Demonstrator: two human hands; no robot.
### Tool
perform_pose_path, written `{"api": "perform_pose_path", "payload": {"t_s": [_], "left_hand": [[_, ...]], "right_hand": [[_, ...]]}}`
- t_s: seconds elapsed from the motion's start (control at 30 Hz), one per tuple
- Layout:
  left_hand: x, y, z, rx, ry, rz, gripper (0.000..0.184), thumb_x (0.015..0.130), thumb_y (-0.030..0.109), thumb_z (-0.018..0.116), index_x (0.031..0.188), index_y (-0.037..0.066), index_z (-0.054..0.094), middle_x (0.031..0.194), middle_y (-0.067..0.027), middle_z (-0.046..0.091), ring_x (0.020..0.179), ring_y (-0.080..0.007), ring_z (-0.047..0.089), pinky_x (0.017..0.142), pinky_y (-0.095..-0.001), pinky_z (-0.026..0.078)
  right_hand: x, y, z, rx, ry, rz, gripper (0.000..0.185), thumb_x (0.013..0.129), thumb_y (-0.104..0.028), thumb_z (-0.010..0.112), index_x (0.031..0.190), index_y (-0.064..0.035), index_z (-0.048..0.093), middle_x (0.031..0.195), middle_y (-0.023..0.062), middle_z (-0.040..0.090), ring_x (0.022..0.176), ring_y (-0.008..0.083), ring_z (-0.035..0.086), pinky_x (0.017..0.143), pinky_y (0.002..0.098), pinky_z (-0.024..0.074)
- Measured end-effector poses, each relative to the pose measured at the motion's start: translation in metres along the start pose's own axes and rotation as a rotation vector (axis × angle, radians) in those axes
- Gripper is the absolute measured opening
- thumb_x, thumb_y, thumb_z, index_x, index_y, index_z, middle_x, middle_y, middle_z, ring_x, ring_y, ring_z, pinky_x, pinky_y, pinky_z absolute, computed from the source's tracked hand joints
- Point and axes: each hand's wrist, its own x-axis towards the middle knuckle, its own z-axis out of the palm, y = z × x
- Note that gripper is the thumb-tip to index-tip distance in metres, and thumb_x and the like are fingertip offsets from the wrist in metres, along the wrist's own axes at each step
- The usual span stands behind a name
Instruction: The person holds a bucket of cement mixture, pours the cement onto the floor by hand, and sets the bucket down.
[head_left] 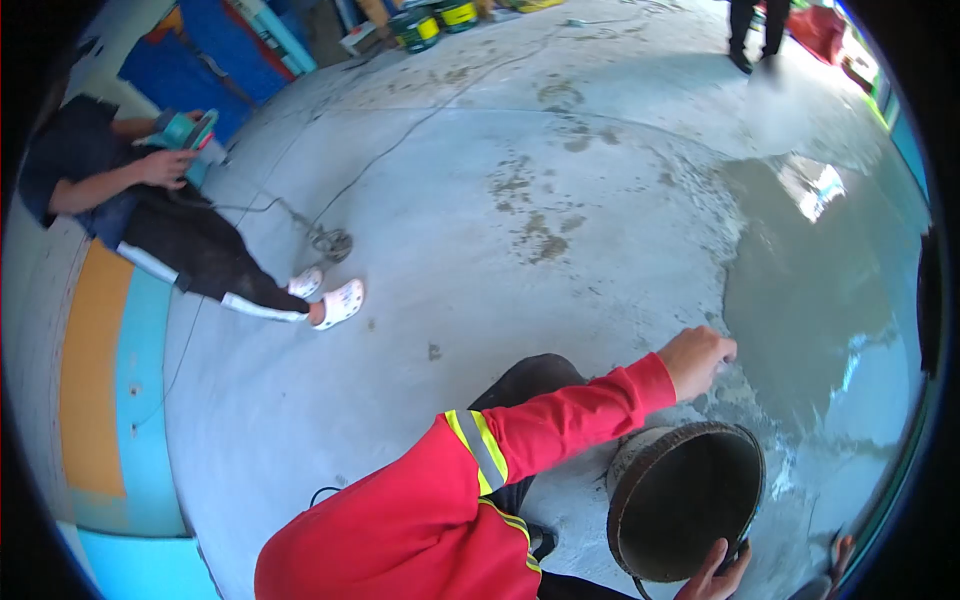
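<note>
A dirty, mortar-crusted bucket [622,462] is tilted with its dark opening toward me, at the lower right. My right hand [718,572] grips its near rim, thumb on the inner side. My left hand [697,362], in a red sleeve with a reflective band, is stretched out just above the bucket's far side. Its fingers are curled closed, and what they hold, if anything, is hidden. A wet grey patch of cement or water [800,300] spreads over the floor beyond my left hand.
At left a person [150,200] in white clogs holds a teal power tool [185,135]; its cord [330,240] lies coiled on the concrete floor [420,260]. Another person's legs [757,30] stand at the far right. Green pails [415,30] sit at the back. A foot [840,555] shows bottom right.
</note>
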Motion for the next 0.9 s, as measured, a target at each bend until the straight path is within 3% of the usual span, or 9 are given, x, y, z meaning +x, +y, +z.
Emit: {"api": "perform_pose_path", "payload": {"t_s": [0.33,0.47,0.5,0.6,0.73,0.9], "left_hand": [[-0.042,0.032,-0.023,-0.006,0.100,0.027,0.015,0.080,-0.001,0.058,0.094,0.001,0.064,0.093,-0.0185,0.063,0.090,-0.0382,0.061,0.078,-0.0457,0.049],[-0.044,0.019,-0.012,0.014,0.106,0.137,0.018,0.081,-0.001,0.058,0.098,0.001,0.063,0.092,-0.0185,0.063,0.089,-0.0371,0.061,0.077,-0.0443,0.049],[-0.045,0.021,-0.011,-0.020,0.099,0.081,0.018,0.082,0.000,0.058,0.100,0.001,0.063,0.094,-0.0184,0.064,0.090,-0.0367,0.061,0.078,-0.0423,0.049],[-0.032,0.012,-0.010,0.061,0.041,0.103,0.019,0.083,0.001,0.060,0.102,0.001,0.064,0.097,-0.0171,0.065,0.089,-0.0337,0.063,0.077,-0.0377,0.050],[-0.016,0.019,-0.003,-0.072,-0.205,-0.217,0.018,0.082,0.003,0.064,0.100,0.000,0.065,0.084,-0.0124,0.069,0.071,-0.0275,0.065,0.069,-0.0332,0.051],[0.001,0.003,0.025,0.103,-0.265,-0.121,0.021,0.084,0.015,0.066,0.101,0.003,0.066,0.081,-0.0123,0.070,0.068,-0.0241,0.066,0.068,-0.0343,0.052]], "right_hand": [[-0.001,0.026,-0.008,-0.023,0.038,-0.085,0.042,0.093,-0.031,0.061,0.107,0.0087,0.061,0.091,0.0266,0.064,0.077,0.0356,0.061,0.072,0.0416,0.0478],[0.000,0.026,-0.015,0.021,-0.040,-0.005,0.033,0.093,-0.025,0.060,0.107,0.0047,0.062,0.094,0.0264,0.066,0.084,0.0363,0.065,0.074,0.0413,0.0489],[0.002,0.031,-0.018,0.006,-0.032,-0.048,0.032,0.093,-0.024,0.060,0.110,0.0029,0.062,0.093,0.0260,0.066,0.084,0.0373,0.065,0.073,0.0417,0.0497],[0.002,0.038,-0.019,-0.045,0.000,-0.046,0.031,0.092,-0.022,0.059,0.114,-0.0008,0.060,0.090,0.0247,0.067,0.081,0.0397,0.066,0.069,0.0437,0.0508],[-0.002,0.035,-0.023,-0.053,-0.017,-0.048,0.031,0.091,-0.022,0.059,0.116,-0.0041,0.059,0.081,0.0225,0.066,0.074,0.0418,0.064,0.064,0.0467,0.0500],[-0.004,0.031,-0.020,-0.077,0.018,-0.066,0.031,0.090,-0.023,0.060,0.115,-0.0058,0.058,0.075,0.0208,0.065,0.066,0.0396,0.063,0.058,0.0469,0.0488]]}}
